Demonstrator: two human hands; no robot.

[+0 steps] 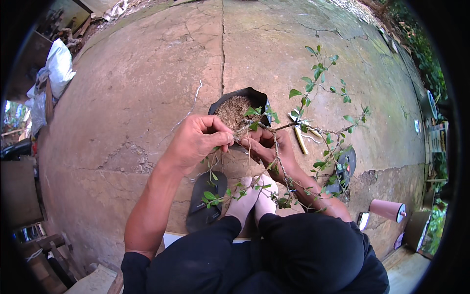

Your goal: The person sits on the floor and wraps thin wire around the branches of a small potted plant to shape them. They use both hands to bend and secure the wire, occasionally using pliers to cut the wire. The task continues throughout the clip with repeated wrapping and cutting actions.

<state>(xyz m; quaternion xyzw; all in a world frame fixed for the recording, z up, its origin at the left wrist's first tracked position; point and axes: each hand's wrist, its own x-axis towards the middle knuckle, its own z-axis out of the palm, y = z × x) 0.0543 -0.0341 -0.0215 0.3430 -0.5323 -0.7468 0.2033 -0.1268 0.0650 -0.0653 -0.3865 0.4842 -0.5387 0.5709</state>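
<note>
A potted plant with thin woody branches and small green leaves [308, 88] leans out to the right from a black pot [268, 104] filled with brown fibrous matter [232, 110]. My left hand [193, 142] pinches thumb and forefinger together at the pot's near side, on what looks like a thin pale wire [197, 93], whose free length sticks out beyond the hand. Close beside it, my right hand [274, 152] is closed on the plant's stem near its base, fingers partly hidden by branches. The fingertips of both hands nearly meet.
A hand tool with pale yellow handles [300, 139] lies right of the pot. Dark sandals [206, 198] [347, 166] flank my feet [245, 201]. A pink tumbler [387, 209] and a phone [363, 220] are at right. White sacks [59, 63] stand far left on cracked concrete [142, 73].
</note>
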